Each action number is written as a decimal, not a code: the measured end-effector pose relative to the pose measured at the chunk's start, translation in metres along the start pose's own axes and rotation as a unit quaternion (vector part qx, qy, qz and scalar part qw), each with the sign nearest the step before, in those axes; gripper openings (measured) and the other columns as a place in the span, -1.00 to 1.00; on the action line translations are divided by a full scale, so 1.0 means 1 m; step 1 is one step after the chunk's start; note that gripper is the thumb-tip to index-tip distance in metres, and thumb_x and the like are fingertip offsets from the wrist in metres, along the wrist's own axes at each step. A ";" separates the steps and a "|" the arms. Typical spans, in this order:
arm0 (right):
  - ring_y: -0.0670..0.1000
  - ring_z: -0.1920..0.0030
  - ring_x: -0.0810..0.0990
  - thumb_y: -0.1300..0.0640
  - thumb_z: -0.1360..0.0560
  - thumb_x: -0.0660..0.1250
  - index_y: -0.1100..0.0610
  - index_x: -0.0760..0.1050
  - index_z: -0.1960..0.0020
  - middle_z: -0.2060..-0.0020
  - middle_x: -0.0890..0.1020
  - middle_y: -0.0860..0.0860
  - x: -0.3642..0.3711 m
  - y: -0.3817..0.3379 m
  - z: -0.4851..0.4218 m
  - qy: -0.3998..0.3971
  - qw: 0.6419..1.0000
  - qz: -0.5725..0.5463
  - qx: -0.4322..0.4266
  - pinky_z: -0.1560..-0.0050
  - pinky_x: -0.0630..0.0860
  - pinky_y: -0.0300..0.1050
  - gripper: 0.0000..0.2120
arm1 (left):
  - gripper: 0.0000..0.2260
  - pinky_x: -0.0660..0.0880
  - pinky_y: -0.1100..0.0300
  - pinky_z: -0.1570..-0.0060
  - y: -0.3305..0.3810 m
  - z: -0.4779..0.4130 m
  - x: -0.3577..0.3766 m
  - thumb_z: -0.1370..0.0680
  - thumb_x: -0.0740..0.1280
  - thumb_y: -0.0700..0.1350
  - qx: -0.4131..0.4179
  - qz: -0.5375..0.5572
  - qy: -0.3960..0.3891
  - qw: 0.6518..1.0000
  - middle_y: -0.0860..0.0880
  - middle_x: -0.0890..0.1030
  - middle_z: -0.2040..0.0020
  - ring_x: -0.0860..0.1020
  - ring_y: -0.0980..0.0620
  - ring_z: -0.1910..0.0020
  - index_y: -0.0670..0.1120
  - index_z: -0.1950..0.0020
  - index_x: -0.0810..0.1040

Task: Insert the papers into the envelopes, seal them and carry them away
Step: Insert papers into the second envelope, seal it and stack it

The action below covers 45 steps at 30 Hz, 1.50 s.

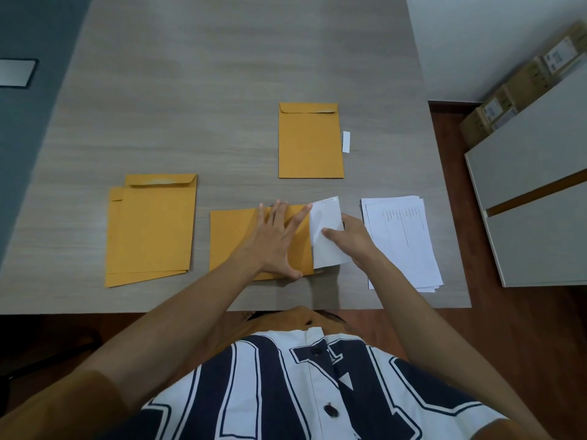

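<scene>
on the envelope [232,239], left hand [273,239] lies spread flat; right hand [352,239] pinches paper [327,212].

Far half of bench [222,58] open, left edge too. Obstacles: envelope stack [152,230] near left, lone envelope [310,144] centre-right, papers [403,242] by right edge.

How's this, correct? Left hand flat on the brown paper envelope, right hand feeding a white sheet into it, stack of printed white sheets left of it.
No. Head view: the stack of printed white sheets lies right of the brown paper envelope, beside the right hand, not left. The rest holds: left hand flat on it, right hand feeding the white sheet in.
</scene>
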State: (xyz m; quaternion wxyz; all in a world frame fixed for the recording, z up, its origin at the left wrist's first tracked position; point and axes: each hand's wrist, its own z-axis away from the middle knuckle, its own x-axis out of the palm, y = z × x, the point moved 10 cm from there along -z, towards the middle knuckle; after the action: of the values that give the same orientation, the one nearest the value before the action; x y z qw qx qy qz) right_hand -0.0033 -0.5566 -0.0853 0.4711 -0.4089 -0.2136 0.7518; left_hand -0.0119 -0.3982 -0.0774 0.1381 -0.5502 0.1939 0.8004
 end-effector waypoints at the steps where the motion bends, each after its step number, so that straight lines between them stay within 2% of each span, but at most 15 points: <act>1: 0.11 -0.10 0.59 0.10 -0.52 0.37 0.14 0.51 -0.27 -0.12 0.61 0.06 -0.001 -0.001 0.000 0.004 1.000 -0.001 0.000 -0.09 0.58 0.05 -0.66 | 0.28 -0.03 -0.39 -0.45 0.000 0.000 -0.001 -0.18 0.39 0.51 -0.001 0.000 0.001 1.000 -0.28 0.03 -0.55 -0.03 -0.30 -0.56 0.09 -0.53 -0.43; 7: 0.04 0.01 0.62 0.16 -0.53 0.32 0.08 0.56 -0.02 0.00 0.67 0.05 -0.019 0.005 0.002 0.032 0.999 -0.019 0.009 0.18 0.46 -0.16 -0.91 | 0.31 -0.08 -0.43 -0.43 -0.013 0.002 0.004 -0.16 0.33 0.58 -0.018 0.000 -0.015 1.000 -0.25 -0.10 -0.59 -0.14 -0.31 -0.57 0.09 -0.52 -0.46; 11: -0.05 0.13 0.59 0.19 -0.55 0.31 0.15 0.56 -0.06 -0.01 0.66 0.09 -0.014 0.009 0.003 0.010 0.999 -0.034 0.023 0.33 0.40 -0.20 -0.88 | 0.35 -0.11 -0.47 -0.40 -0.012 0.002 0.011 -0.12 0.38 0.57 -0.014 0.000 -0.044 0.999 -0.22 -0.19 -0.60 -0.22 -0.30 -0.56 0.12 -0.49 -0.52; 13: 0.00 0.07 0.62 0.18 -0.53 0.33 0.17 0.56 -0.05 -0.01 0.66 0.09 -0.013 0.009 0.003 0.007 0.999 -0.037 0.027 0.27 0.52 -0.07 -0.88 | 0.34 -0.08 -0.46 -0.41 -0.011 0.002 0.008 -0.13 0.40 0.55 -0.013 0.000 -0.033 0.999 -0.24 -0.12 -0.60 -0.17 -0.30 -0.57 0.13 -0.50 -0.50; 15: 0.10 -0.01 0.63 0.16 -0.51 0.35 0.16 0.56 -0.02 0.00 0.66 0.10 -0.013 0.009 0.002 -0.002 0.999 -0.034 0.030 0.08 0.60 0.09 -0.89 | 0.33 -0.04 -0.44 -0.42 -0.010 0.002 0.003 -0.14 0.40 0.54 -0.006 0.002 -0.019 1.000 -0.26 -0.05 -0.58 -0.10 -0.30 -0.57 0.12 -0.51 -0.48; 20: 0.18 -0.06 0.63 0.16 -0.52 0.36 0.13 0.55 0.04 0.00 0.65 0.14 -0.010 0.003 0.002 -0.029 0.998 -0.052 0.036 0.12 0.55 0.02 -0.95 | 0.31 0.00 -0.43 -0.41 -0.003 0.001 -0.004 -0.15 0.37 0.54 0.009 -0.003 -0.004 1.000 -0.27 0.01 -0.56 -0.06 -0.30 -0.56 0.09 -0.52 -0.46; 26: 0.07 0.02 0.65 0.16 -0.48 0.36 0.12 0.55 0.10 0.10 0.70 0.06 -0.032 -0.011 0.007 0.040 0.999 0.029 -0.011 0.12 0.55 -0.03 -0.97 | 0.31 -0.01 -0.45 -0.41 -0.014 0.001 -0.006 -0.14 0.37 0.56 -0.019 0.028 -0.010 0.999 -0.24 -0.01 -0.57 -0.06 -0.31 -0.56 0.09 -0.54 -0.41; 30: 0.08 0.02 0.64 0.19 -0.47 0.34 0.09 0.52 0.15 0.12 0.69 0.07 -0.027 -0.013 0.007 0.037 0.998 0.046 -0.013 0.07 0.62 0.05 -0.97 | 0.31 0.01 -0.43 -0.42 -0.008 0.000 -0.010 -0.14 0.39 0.54 -0.005 0.029 -0.003 1.000 -0.24 0.01 -0.56 -0.04 -0.31 -0.56 0.10 -0.54 -0.41; 33: 0.10 0.01 0.62 0.21 -0.49 0.34 0.14 0.52 0.08 0.09 0.65 0.09 -0.018 -0.013 0.006 0.014 1.000 0.027 0.006 0.19 0.60 -0.04 -0.98 | 0.30 0.02 -0.42 -0.42 0.002 0.000 -0.013 -0.16 0.39 0.52 0.010 0.015 0.004 1.000 -0.25 0.03 -0.55 -0.02 -0.31 -0.56 0.09 -0.55 -0.40; 36: 0.13 -0.04 0.59 0.19 -0.52 0.35 0.19 0.53 -0.04 -0.01 0.62 0.13 -0.011 -0.015 0.005 -0.002 1.000 0.019 0.020 0.22 0.57 -0.10 -0.87 | 0.30 0.02 -0.41 -0.42 0.006 -0.001 -0.014 -0.17 0.39 0.52 0.007 0.012 0.003 1.000 -0.25 0.03 -0.55 -0.02 -0.30 -0.56 0.08 -0.53 -0.43; 41: 0.19 -0.09 0.61 0.09 -0.52 0.40 0.16 0.54 -0.06 -0.05 0.63 0.15 0.004 -0.014 0.005 -0.050 0.998 0.000 0.036 -0.07 0.63 0.17 -0.82 | 0.30 0.04 -0.41 -0.43 0.009 -0.001 -0.018 -0.17 0.39 0.52 0.009 0.013 0.005 1.000 -0.25 0.03 -0.56 -0.03 -0.29 -0.56 0.09 -0.52 -0.44; 45: 0.16 0.00 0.65 0.13 -0.49 0.41 0.16 0.55 -0.04 0.01 0.65 0.13 -0.004 -0.021 0.005 -0.041 0.998 0.053 0.015 0.02 0.66 0.16 -0.84 | 0.31 0.04 -0.42 -0.42 0.009 0.001 -0.019 -0.15 0.39 0.53 0.010 0.019 0.010 1.000 -0.23 0.02 -0.56 -0.03 -0.30 -0.56 0.09 -0.54 -0.41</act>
State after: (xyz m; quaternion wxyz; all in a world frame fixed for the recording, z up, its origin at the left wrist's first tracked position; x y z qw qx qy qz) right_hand 0.0040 -0.5501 -0.0661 0.4280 -0.3811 -0.1994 0.7949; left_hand -0.0098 -0.4059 -0.0577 0.1262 -0.5532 0.2135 0.7953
